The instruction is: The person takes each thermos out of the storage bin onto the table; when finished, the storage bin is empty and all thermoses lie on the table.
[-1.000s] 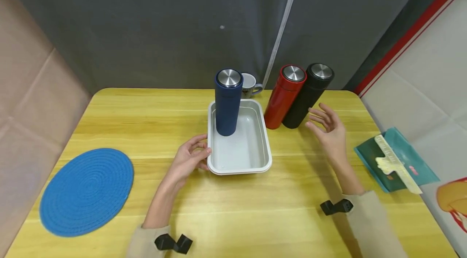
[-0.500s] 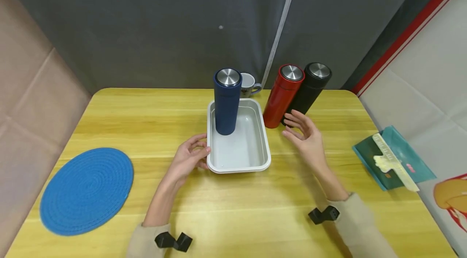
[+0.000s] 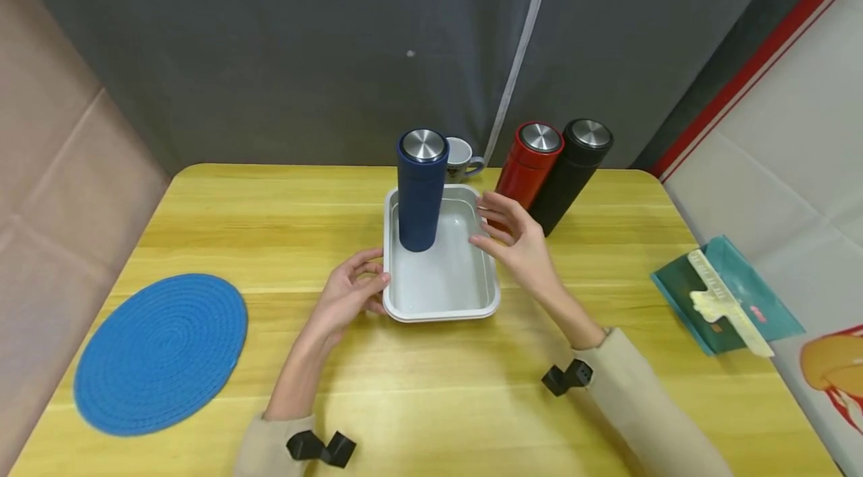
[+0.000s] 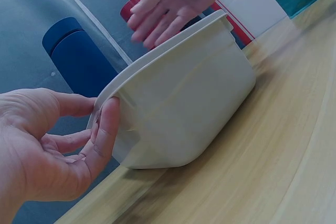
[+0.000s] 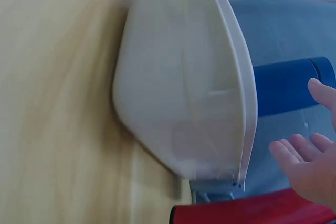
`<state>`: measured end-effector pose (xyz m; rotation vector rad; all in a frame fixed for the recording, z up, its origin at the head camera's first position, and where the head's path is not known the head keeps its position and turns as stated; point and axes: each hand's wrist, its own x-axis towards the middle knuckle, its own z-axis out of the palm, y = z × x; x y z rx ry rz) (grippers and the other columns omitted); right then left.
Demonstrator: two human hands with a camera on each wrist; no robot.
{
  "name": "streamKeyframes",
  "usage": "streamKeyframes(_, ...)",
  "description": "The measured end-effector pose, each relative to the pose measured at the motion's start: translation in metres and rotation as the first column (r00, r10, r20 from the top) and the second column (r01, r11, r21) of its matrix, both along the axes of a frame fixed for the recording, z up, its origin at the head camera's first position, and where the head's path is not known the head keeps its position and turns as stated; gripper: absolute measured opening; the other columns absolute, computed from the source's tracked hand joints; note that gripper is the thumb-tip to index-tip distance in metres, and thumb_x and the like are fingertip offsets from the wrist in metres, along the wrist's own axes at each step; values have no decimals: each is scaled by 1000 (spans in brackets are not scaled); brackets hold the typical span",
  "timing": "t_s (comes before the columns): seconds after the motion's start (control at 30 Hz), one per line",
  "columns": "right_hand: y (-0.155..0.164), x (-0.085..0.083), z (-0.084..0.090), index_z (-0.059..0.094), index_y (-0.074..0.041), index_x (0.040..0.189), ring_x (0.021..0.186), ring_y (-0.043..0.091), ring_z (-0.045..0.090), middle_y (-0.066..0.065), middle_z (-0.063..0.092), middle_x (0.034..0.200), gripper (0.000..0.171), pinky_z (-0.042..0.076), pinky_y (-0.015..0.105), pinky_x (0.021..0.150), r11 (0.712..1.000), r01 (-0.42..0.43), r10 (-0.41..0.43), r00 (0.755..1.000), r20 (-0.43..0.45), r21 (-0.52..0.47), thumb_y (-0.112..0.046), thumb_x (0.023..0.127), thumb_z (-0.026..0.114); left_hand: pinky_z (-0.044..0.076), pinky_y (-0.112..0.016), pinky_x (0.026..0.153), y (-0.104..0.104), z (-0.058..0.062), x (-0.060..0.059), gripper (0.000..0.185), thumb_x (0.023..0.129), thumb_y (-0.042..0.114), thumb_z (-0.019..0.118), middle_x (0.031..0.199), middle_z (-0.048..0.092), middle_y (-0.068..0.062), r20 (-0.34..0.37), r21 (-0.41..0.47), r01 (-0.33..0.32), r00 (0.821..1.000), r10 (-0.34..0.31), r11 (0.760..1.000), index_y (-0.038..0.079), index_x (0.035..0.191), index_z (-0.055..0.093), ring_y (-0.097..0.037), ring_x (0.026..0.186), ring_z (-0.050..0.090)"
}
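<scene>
Head view with both wrist views. The white rectangular tray (image 3: 441, 297) lay on the yellow wooden table (image 3: 431, 402), and the navy blue flask (image 3: 421, 189) stood upright inside it at the far end; this one flask was thus already in the tray. The red flask (image 3: 527, 162) and the black flask (image 3: 569, 174) stood on the table outside the tray, just right of it and close against each other, so that two flasks remained to be dealt with if the work shown was the gathering of flasks. The left hand (image 3: 350, 293) rested at the tray's near left corner, its fingers relaxed and its thumb (image 4: 107, 129) laid flat against the tray's outer wall in the left wrist view; it steadied the tray and clasped nothing. The right hand (image 3: 515, 241) hovered with spread, empty fingers over the tray's right rim, between the navy flask and the red one; whether the fingertips touched the rim could not be told from the blurred right wrist view. Elsewhere, a white mug (image 3: 461, 155) stood behind the tray, a blue woven placemat (image 3: 158, 353) lay at the table's left, and a teal packet with a cream clip (image 3: 728, 305) lay off the table's right edge.
</scene>
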<state>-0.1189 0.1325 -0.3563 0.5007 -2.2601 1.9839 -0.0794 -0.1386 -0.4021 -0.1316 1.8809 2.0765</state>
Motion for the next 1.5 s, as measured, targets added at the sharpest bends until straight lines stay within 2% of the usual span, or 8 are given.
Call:
streamKeyframes(0.13, -11, -10, 5, 47, 2, 137, 118, 28, 57, 21, 55, 133, 62, 50, 36, 99, 999, -18, 18, 1000, 15, 34, 7, 81, 73, 59, -29, 59, 1, 0, -2, 52, 92, 3, 62, 112, 50, -14, -2, 8, 3, 1000, -3, 1000, 7, 141, 44, -20, 72, 61)
streamKeyframes(0.37, -27, -30, 9, 46, 1, 138, 121, 32, 55, 20, 53, 136, 64, 50, 40, 99, 997, -25, 23, 999, 35, 69, 2, 82, 75, 58, -28, 57, 3, 0, -3, 52, 93, 1, 60, 111, 51, -13, 2, 8, -1, 1000, 1, 1000, 6, 142, 44, -20, 70, 60)
streamKeyframes(0.5, -39, -39, 7, 42, 0, 141, 124, 33, 51, 15, 48, 141, 69, 47, 44, 102, 998, -26, 22, 997, 73, 51, 0, 81, 76, 58, -28, 57, 2, -1, -3, 53, 92, 0, 60, 111, 51, -13, 5, 8, -9, 1000, 9, 1000, 6, 142, 43, -19, 69, 60)
streamKeyframes(0.7, -53, -47, 9, 35, -3, 145, 128, 27, 47, 13, 44, 144, 77, 42, 41, 108, 990, 0, -17, 993, 120, 139, -8, 81, 78, 58, -28, 56, 1, -1, -4, 53, 92, 2, 61, 111, 51, -13, 9, 4, -14, 1000, 14, 1000, 7, 142, 44, -17, 70, 61)
streamKeyframes(0.83, -61, -53, 12, 33, -3, 145, 128, 27, 46, 14, 45, 142, 79, 39, 41, 111, 990, -6, -14, 990, 138, 143, -9, 81, 79, 58, -28, 56, 0, -2, -4, 52, 93, 2, 61, 112, 51, -14, 9, 8, -16, 1000, 16, 1000, 7, 142, 44, -19, 71, 60)
streamKeyframes(1.0, -68, -57, 13, 33, -2, 143, 125, 29, 46, 16, 46, 139, 79, 39, 44, 111, 989, -20, -1, 991, 137, 148, -9, 80, 79, 58, -28, 57, 0, -2, -4, 51, 93, 4, 62, 111, 51, -14, 11, 9, -14, 1000, 14, 1000, 8, 141, 45, -21, 73, 60)
streamKeyframes(1.33, -69, -56, 13, 35, -2, 140, 120, 30, 50, 17, 49, 134, 76, 45, 44, 106, 985, 13, -31, 994, 101, 172, -10, 79, 80, 58, -27, 56, 2, -2, -3, 52, 93, 2, 61, 111, 52, -13, 13, 20, -10, 1000, 10, 1000, 7, 141, 45, -18, 67, 60)
streamKeyframes(1.5, -69, -56, 14, 37, -3, 140, 119, 28, 50, 15, 50, 134, 75, 46, 41, 105, 978, 16, -36, 995, 92, 209, -12, 79, 81, 58, -27, 56, 2, -2, -2, 52, 93, 2, 61, 111, 51, -13, 17, 23, -22, 1000, 22, 999, 7, 141, 44, -17, 70, 60)
